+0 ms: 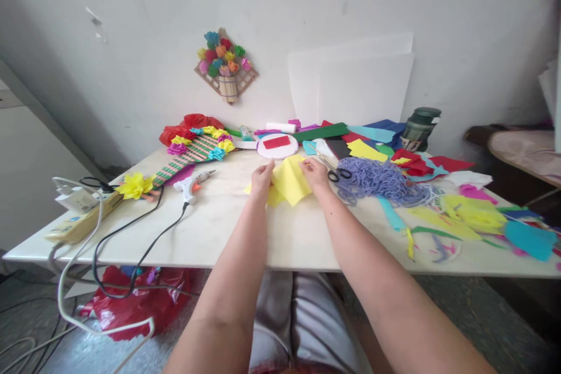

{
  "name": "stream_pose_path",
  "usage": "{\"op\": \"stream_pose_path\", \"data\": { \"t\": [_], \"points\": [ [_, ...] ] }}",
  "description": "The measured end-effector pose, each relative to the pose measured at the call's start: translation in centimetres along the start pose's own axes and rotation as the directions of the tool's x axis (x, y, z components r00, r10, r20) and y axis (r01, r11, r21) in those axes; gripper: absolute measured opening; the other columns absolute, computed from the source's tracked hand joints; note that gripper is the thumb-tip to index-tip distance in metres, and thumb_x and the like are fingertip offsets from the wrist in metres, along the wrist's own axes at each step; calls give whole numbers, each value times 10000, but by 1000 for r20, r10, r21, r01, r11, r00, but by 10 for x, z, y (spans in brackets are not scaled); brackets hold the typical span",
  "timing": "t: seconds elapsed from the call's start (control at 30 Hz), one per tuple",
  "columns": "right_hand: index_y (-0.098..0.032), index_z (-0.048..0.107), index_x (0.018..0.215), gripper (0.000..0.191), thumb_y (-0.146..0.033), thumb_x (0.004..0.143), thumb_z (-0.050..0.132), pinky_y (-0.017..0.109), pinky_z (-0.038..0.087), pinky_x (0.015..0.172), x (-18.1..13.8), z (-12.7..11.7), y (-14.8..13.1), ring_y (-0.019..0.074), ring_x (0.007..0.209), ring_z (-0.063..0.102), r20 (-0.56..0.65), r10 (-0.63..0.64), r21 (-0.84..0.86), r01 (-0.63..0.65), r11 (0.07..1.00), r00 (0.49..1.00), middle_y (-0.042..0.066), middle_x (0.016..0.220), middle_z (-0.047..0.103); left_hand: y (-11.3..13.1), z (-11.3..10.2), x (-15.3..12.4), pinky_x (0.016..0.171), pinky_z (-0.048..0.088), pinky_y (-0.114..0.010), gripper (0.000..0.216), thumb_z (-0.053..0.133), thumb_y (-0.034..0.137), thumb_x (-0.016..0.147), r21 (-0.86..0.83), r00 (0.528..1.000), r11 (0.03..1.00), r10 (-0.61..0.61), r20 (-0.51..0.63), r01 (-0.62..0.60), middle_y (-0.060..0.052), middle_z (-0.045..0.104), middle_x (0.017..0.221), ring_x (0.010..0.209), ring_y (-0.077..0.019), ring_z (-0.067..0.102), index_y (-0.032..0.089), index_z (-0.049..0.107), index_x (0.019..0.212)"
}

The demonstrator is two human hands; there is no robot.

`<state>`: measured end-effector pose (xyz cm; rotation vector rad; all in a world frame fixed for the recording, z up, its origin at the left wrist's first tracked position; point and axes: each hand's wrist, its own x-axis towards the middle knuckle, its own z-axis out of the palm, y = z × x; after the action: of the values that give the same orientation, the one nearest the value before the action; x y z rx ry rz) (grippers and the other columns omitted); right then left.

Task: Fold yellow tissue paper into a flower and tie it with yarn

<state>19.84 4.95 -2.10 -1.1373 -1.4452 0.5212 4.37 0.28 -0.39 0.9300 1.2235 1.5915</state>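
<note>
— What's over at the far left, measured from the yellow paper sheet (290, 182) you're working on?

— Well left of the sheet sits a power strip (81, 219) at the table (245, 234) edge, cables trailing off it. Nearer the sheet, still left, a yellow paper flower (135, 185), then a striped woven piece with paper flowers (193, 152) lying flat, and a glue gun (193, 183) just short of my left hand.

— And your hands?

— My left hand (262, 178) pinches the sheet's left edge, fingers closed on the paper. My right hand (314, 174) grips the right edge the same way, thumb and fingers clamped on it. The sheet lies between both hands, on the table in front of me, partly lifted, with a second yellow piece showing under its left side.

— Behind the sheet?

— A white round plate with a red paper piece (277, 144), just beyond it.

— To the right?

— Black-handled scissors (339, 175) right beside my right hand, then a heap of lilac yarn (381, 181) touching them. Behind that, a pile of coloured paper sheets (372, 137) and a dark green jar (419, 127). Farthest right of the sheet, yellow and blue scraps (486, 216) spread out toward the table's edge.
</note>
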Motion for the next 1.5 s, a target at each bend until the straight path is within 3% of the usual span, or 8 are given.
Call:
{"op": "stream_pose_path", "data": {
  "t": [0.27, 0.47, 0.67, 1.0, 1.17, 1.27, 1.37, 1.5],
  "points": [
    [-164, 549, 692, 288, -445, 628, 566, 244, 382, 521, 6, -12, -7, 124, 535, 485, -207, 202, 303, -133, 944, 957, -8, 562, 539, -1, -3, 9, 620, 474, -280, 531, 473, 594, 717, -137, 993, 985, -110, -32, 104, -126, 649, 783, 606, -150, 604, 118, 543, 940],
    [-168, 561, 730, 325, -469, 612, 591, 240, 400, 517, 4, -5, -2, 123, 539, 506, -103, 225, 360, -174, 916, 969, -15, 571, 543, -2, 3, 8, 717, 487, -311, 587, 635, 556, 610, -171, 983, 970, -157, 98, 172, -163, 619, 937, 784, -210, 625, 130, 493, 988],
    [-180, 559, 729, 322, -478, 612, 600, 250, 429, 537, 1, -1, -4, 126, 539, 523, 14, 190, 399, -179, 899, 982, -19, 574, 553, -3, 5, 3, 781, 479, -342, 496, 714, 403, 601, -313, 923, 910, -156, 351, 272, -110, 551, 1078, 862, -197, 602, 204, 499, 1001],
    [-196, 551, 706, 300, -450, 581, 653, 286, 460, 553, -8, -5, -21, 148, 538, 550, 231, 221, 503, -311, 806, 948, -17, 585, 590, 1, 6, -3, 788, 453, -329, 574, 726, 331, 606, -331, 909, 907, -115, 401, 261, -89, 529, 1157, 934, -193, 572, 239, 481, 1117],
    [-198, 544, 679, 296, -426, 548, 680, 295, 464, 582, -10, -5, -27, 154, 557, 560, 271, 242, 547, -356, 758, 932, -20, 591, 600, 4, 6, -4, 693, 468, -289, 562, 743, 353, 568, -282, 944, 948, -53, 327, 151, -74, 590, 1039, 826, -170, 598, 224, 534, 1073],
    [-198, 549, 672, 292, -421, 538, 680, 290, 457, 566, -8, -4, -25, 154, 551, 556, 234, 257, 527, -344, 777, 938, -14, 593, 603, 3, 5, -2, 637, 469, -267, 435, 766, 339, 522, -234, 952, 968, -19, 307, 94, -58, 633, 828, 706, -154, 606, 153, 598, 878],
    [-194, 552, 671, 290, -428, 542, 665, 274, 451, 542, -6, -3, -21, 150, 545, 552, 183, 259, 481, -317, 818, 948, -7, 591, 603, 0, 2, 1, 571, 468, -269, 355, 780, 327, 484, -225, 968, 971, -22, 251, 81, -27, 610, 640, 567, -135, 581, 133, 548, 669],
    [-189, 572, 692, 291, -431, 555, 657, 272, 466, 565, -6, -6, -22, 153, 582, 575, 180, 257, 504, -313, 805, 949, -2, 629, 628, -2, -1, 5, 479, 438, -245, 366, 782, 331, 470, -165, 979, 984, -28, 203, 62, -8, 594, 585, 500, -125, 559, 143, 518, 640]
  ]
}}
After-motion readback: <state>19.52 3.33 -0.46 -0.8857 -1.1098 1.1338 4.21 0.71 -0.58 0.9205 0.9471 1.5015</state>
